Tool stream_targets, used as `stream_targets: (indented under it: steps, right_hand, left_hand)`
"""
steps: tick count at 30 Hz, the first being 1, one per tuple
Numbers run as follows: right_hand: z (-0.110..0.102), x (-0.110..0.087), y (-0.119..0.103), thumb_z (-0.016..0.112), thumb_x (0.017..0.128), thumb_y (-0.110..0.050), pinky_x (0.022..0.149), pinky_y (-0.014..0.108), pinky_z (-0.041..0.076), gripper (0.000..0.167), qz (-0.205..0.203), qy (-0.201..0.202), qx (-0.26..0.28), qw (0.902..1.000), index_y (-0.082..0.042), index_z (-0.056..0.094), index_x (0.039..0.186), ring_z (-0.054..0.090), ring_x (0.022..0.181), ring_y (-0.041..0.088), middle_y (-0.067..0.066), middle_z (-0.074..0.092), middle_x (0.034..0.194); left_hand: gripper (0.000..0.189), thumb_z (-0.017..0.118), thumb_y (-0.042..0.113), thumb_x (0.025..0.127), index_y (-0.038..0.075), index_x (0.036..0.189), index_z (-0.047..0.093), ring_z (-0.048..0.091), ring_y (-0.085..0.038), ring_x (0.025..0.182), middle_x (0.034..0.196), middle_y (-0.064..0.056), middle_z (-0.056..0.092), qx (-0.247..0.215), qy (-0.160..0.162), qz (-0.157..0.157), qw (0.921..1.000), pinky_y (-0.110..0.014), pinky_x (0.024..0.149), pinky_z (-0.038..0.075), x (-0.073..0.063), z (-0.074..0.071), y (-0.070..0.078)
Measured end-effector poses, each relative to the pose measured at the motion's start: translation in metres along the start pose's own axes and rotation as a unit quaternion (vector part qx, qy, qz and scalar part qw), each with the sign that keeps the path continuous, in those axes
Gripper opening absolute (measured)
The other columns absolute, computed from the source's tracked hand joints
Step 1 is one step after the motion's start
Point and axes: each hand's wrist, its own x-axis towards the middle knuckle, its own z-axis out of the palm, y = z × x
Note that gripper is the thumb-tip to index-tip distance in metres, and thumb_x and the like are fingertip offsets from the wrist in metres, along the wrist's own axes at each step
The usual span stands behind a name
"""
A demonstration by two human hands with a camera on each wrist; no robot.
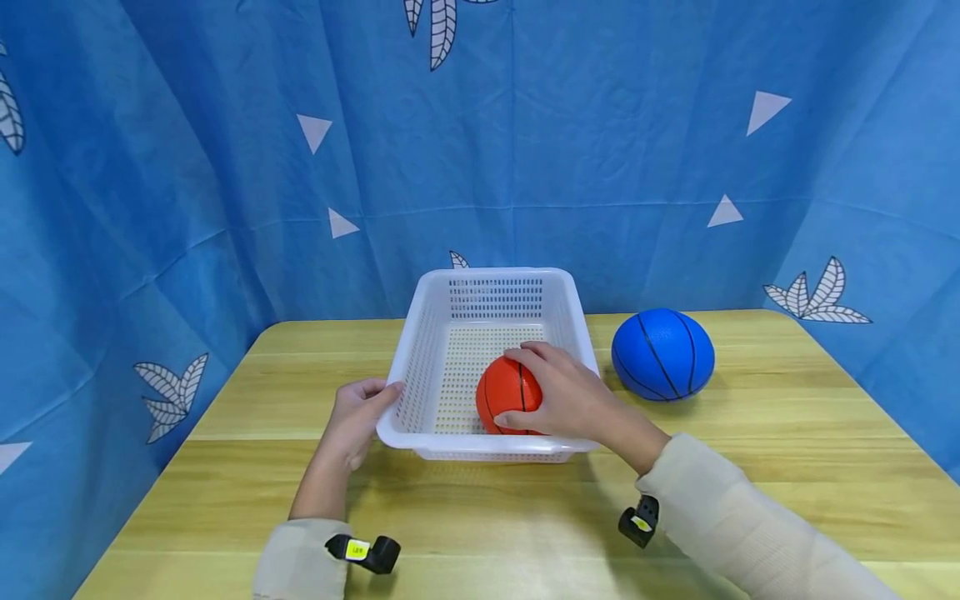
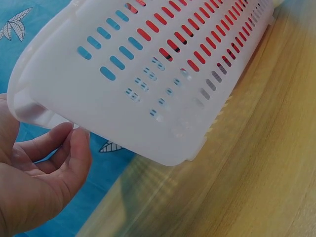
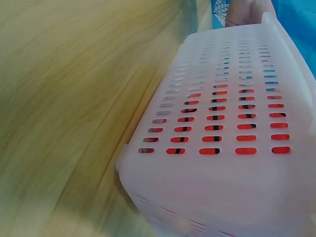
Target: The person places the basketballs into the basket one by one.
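Observation:
A white plastic basket [image 1: 487,444] with slotted walls stands on the table. My left hand [image 1: 362,417] grips its rim at the near left corner, thumb on top; in the left wrist view the fingers of this hand [image 2: 44,173] curl under the rim. Inside the basket, toward the near right, is a small red basketball [image 1: 501,392] with black lines. My right hand [image 1: 566,396] reaches over the right rim and holds this ball, fingers over its top and thumb on the near side. Through the slots in the right wrist view, red parts of the ball [image 3: 246,151] show.
A blue basketball [image 1: 663,355] with black lines rests on the wooden table [image 1: 247,467] to the right of the basket. Behind the table hangs a blue curtain [image 1: 525,150] with white leaf and triangle prints.

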Motion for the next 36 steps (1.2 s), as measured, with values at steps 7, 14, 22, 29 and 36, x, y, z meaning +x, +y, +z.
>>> stream_targets:
  steps: [7, 14, 22, 29, 36]
  right_hand:
    - [-0.0001, 0.0011, 0.0009, 0.07, 0.071, -0.06, 0.079, 0.044, 0.054, 0.077, -0.012, 0.016, -0.011, 0.9997, -0.021, 0.049, 0.134, 0.049, 0.113, 0.027, 0.007, 0.049, 0.133]
    - [-0.0004, 0.0014, 0.0007, 0.07, 0.072, -0.06, 0.079, 0.043, 0.053, 0.075, -0.017, 0.024, -0.015, 0.9994, -0.021, 0.051, 0.132, 0.05, 0.112, 0.026, 0.007, 0.049, 0.133]
    - [-0.0011, 0.0031, -0.0009, 0.069, 0.072, -0.061, 0.08, 0.043, 0.053, 0.074, -0.016, 0.034, -0.012, 0.9992, -0.021, 0.051, 0.132, 0.048, 0.115, 0.027, 0.007, 0.048, 0.135]
    - [-0.0011, 0.0032, -0.001, 0.07, 0.072, -0.06, 0.082, 0.043, 0.052, 0.072, -0.018, 0.035, -0.014, 0.9991, -0.021, 0.052, 0.131, 0.048, 0.114, 0.027, 0.008, 0.048, 0.135]
    - [-0.0023, 0.0021, -0.0001, 0.07, 0.072, -0.059, 0.084, 0.047, 0.05, 0.072, -0.017, 0.043, -0.019, 0.9988, -0.02, 0.053, 0.13, 0.048, 0.115, 0.027, 0.008, 0.049, 0.134]
  left_hand:
    - [0.038, 0.06, 0.025, 0.092, -0.005, 0.116, 0.058, 0.062, -0.021, 0.089, 0.113, -0.02, 0.058, 0.005, 0.006, -0.002, 1.0, -0.033, 0.075, 0.056, 0.0, 0.0, 0.0008]
    - [0.036, 0.06, 0.022, 0.092, -0.006, 0.113, 0.059, 0.062, -0.02, 0.087, 0.108, -0.019, 0.059, -0.002, 0.007, -0.004, 1.0, -0.032, 0.073, 0.056, 0.0013, 0.0012, -0.0006]
    - [0.036, 0.06, 0.022, 0.092, -0.008, 0.112, 0.058, 0.062, -0.019, 0.084, 0.104, -0.017, 0.059, -0.01, 0.005, 0.0, 0.9999, -0.031, 0.07, 0.056, 0.0017, 0.0006, -0.0005]
    - [0.035, 0.06, 0.021, 0.092, -0.008, 0.111, 0.059, 0.062, -0.02, 0.085, 0.104, -0.018, 0.059, -0.009, 0.007, -0.001, 0.9999, -0.031, 0.071, 0.056, 0.002, 0.0012, -0.0011]
    - [0.037, 0.061, 0.023, 0.092, -0.008, 0.112, 0.058, 0.062, -0.02, 0.085, 0.107, -0.019, 0.059, -0.007, 0.009, 0.0, 0.9999, -0.031, 0.072, 0.056, 0.0022, 0.0016, -0.0012]
